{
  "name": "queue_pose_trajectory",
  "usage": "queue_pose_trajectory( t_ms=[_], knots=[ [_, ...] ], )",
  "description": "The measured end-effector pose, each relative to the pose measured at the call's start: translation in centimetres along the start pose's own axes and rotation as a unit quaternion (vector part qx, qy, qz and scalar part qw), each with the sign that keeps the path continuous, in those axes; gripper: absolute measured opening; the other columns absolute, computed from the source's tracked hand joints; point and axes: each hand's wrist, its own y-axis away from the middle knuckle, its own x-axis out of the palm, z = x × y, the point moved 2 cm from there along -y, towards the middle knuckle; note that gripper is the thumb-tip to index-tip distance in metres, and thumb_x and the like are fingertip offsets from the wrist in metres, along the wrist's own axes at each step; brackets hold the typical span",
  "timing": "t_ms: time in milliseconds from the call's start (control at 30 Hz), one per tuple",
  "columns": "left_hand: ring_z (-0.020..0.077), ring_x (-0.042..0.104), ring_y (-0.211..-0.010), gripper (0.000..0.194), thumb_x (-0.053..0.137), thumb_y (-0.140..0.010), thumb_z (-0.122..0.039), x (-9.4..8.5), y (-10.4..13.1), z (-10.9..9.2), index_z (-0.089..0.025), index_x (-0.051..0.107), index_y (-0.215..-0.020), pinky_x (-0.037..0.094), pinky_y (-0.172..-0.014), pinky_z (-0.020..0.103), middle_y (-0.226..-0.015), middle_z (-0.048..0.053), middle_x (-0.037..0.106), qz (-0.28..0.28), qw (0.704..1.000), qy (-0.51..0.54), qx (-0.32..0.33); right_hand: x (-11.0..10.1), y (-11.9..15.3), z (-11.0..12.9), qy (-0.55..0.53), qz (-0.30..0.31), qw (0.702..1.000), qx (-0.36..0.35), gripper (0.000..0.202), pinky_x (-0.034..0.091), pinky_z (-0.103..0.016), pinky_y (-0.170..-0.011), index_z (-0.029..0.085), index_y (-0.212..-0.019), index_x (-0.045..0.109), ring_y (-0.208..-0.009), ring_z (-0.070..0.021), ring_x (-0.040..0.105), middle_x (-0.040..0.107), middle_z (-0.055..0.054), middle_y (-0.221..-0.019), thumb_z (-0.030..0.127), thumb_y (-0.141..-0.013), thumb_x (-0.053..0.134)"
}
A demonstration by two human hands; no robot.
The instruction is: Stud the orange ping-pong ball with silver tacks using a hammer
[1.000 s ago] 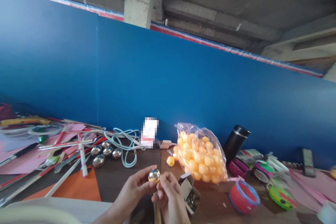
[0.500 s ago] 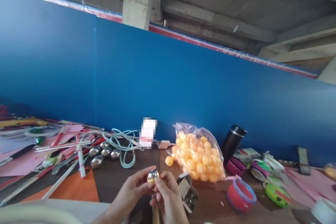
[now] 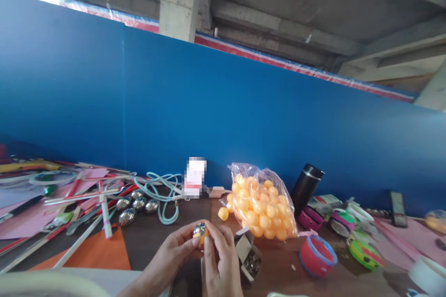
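Observation:
A small ball (image 3: pixel 200 230), shiny silver on top and orange-yellow below, sits between my two hands near the bottom centre. My left hand (image 3: pixel 179 247) grips it from the left with thumb and fingers. On the other side my right hand (image 3: pixel 220 253) has its fingertips pressed against the ball. Whatever else the right fingers may hold is hidden. Just right of that hand stands an open small box (image 3: pixel 251 262) of tiny metal pieces. Behind it lies a clear bag of orange balls (image 3: pixel 263 209), with one loose orange ball (image 3: pixel 223 214) beside it.
Several silver balls (image 3: pixel 139 203) and a pale blue cord (image 3: pixel 168 216) lie left of centre. Farther left are sticks and an orange sheet (image 3: pixel 111 250). A black bottle (image 3: pixel 307 188), a red-and-blue tape roll (image 3: pixel 318 256) and a green round item (image 3: pixel 365 255) are to the right.
My right hand has turned, its fingers now reaching over the ball's right side. The ball has tilted and shows more orange. The wooden-looking piece below the hands is no longer visible.

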Motion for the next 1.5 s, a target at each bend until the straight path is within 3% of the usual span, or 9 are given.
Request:
queue_pose_trajectory(
  t_ms=[300,667,900,1500],
  knots=[
    [0.0268,0.064,-0.088,0.047,0.071,-0.068,-0.03,0.4,-0.1,-0.1,-0.017,0.062,-0.112,0.048,-0.08,0.038,-0.101,0.011,0.069,-0.011,1.0,-0.003,0.0,0.3,0.3,-0.2,0.078,0.001,0.997,-0.027,0.037,0.047,-0.032,-0.082,0.027,-0.123,0.047,-0.097,-0.0215,0.054,0.053,-0.008,-0.107,0.021,-0.087,0.045],
    [0.0281,0.064,-0.092,0.045,0.073,-0.066,-0.028,-0.1,-0.2,0.0,-0.018,0.064,-0.109,0.05,-0.081,0.039,-0.099,0.01,0.072,-0.071,0.996,-0.055,0.012,0.8,0.4,-1.0,-0.006,0.01,0.999,0.032,0.032,0.044,-0.033,-0.088,0.028,-0.121,0.048,-0.104,-0.0211,0.052,0.055,-0.006,-0.112,0.024,-0.089,0.042],
    [0.026,0.064,-0.091,0.039,0.064,-0.075,-0.034,0.1,0.0,-0.1,-0.018,0.063,-0.111,0.049,-0.085,0.04,-0.1,0.011,0.071,-0.047,0.999,-0.008,0.012,0.9,0.5,-0.9,-0.016,0.009,0.999,0.042,0.03,0.042,-0.032,-0.089,0.03,-0.119,0.047,-0.105,-0.0198,0.05,0.054,-0.004,-0.112,0.025,-0.091,0.041],
    [0.026,0.065,-0.091,0.031,0.064,-0.076,-0.024,-0.3,-0.2,0.1,-0.017,0.065,-0.106,0.049,-0.085,0.041,-0.101,0.011,0.071,-0.047,0.999,0.009,0.0,0.9,0.3,-0.7,-0.038,0.002,0.998,0.044,0.024,0.044,-0.029,-0.083,0.03,-0.113,0.051,-0.099,-0.0185,0.053,0.056,-0.003,-0.107,0.025,-0.089,0.045]
  ],
)
